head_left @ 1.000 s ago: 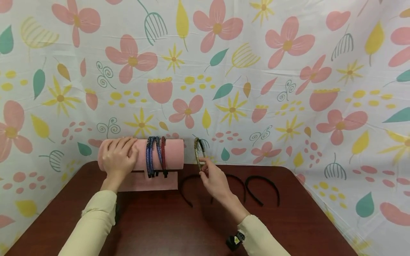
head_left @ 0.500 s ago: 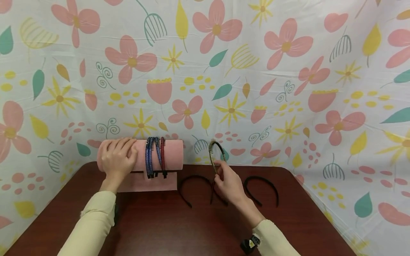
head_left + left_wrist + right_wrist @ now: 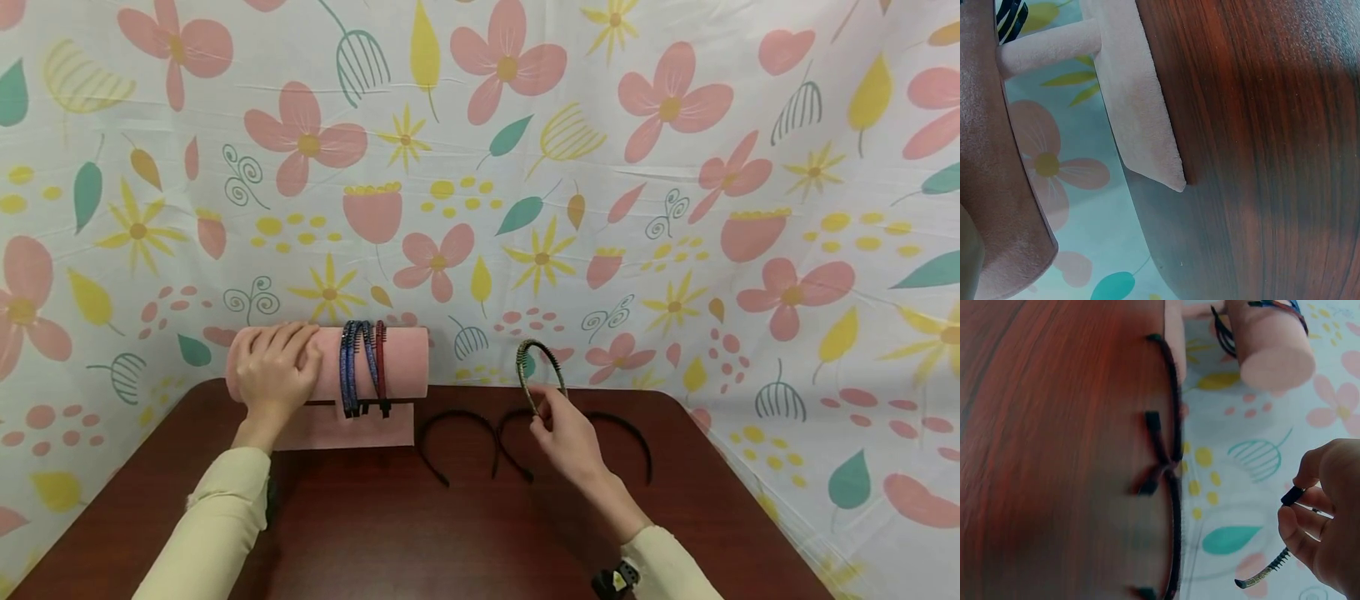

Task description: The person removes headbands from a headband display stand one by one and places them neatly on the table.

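My left hand (image 3: 276, 364) grips the left end of a pink padded headband stand (image 3: 407, 364), fingers bent over the top of its roll. Around that roll sit several toothed headbands: glittery blue ones (image 3: 347, 367) and a red one (image 3: 382, 360) farther right. My right hand (image 3: 576, 443) pinches a gold toothed headband (image 3: 520, 367) near its end and holds it up above the table, apart from the stand. In the right wrist view, a black tip of this headband (image 3: 1292, 495) shows between thumb and fingers.
Dark headbands lie along the far part of the table: one (image 3: 459, 413) beside the stand's base (image 3: 393, 427), another (image 3: 503, 442) touching it, a third (image 3: 640, 436) partly behind the right hand. The brown tabletop (image 3: 405, 533) ends at a flower-printed cloth (image 3: 675, 217).
My right hand has carried the gold headband rightward, away from the stand's end and over the dark headbands. The left hand stays on the stand.
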A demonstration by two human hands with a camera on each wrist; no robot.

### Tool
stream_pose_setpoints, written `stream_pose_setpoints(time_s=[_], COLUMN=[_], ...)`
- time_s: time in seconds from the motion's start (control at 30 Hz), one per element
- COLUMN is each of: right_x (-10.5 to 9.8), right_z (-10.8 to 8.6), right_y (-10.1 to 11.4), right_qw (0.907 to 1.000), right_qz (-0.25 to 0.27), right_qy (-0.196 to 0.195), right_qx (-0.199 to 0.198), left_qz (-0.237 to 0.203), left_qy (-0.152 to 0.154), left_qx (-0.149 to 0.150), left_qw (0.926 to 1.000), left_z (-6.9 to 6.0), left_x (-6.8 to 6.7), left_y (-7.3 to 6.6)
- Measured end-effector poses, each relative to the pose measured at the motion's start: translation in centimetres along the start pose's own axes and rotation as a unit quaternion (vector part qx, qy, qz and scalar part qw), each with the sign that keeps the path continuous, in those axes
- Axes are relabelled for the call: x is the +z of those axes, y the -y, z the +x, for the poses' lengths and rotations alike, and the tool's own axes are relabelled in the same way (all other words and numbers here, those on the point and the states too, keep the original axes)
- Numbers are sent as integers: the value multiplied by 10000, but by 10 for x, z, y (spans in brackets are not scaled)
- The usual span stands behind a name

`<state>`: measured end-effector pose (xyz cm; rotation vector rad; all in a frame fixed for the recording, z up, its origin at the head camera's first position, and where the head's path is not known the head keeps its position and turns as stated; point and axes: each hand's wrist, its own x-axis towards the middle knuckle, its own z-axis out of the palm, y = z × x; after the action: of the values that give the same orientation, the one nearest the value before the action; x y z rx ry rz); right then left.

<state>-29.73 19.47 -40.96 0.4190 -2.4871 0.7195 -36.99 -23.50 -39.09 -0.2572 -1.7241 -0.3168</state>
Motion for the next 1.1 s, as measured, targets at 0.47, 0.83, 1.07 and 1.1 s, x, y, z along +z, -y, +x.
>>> stream_pose_setpoints(time_s=[0.47,0.83,1.07,1.1], right_x=[-20,-34,-45,-46], right_z=[-17,-30,-40,-41], right_y=[-40,-72,-91,-93], right_qw=[9991,9979,9958,9955], right_qz=[-198,-432,-621,-638], right_qy=[4,-89,85,101], right_qx=[380,482,668,690], left_qz=[36,0,10,16], left_qy=[-103,-66,-82,-106], left_qx=[82,51,34,43], left_qw=[9999,10000,10000,9999], left_z=[2,1,1,1], left_x=[-1,0,1,1], left_y=[-1,-1,0,0])
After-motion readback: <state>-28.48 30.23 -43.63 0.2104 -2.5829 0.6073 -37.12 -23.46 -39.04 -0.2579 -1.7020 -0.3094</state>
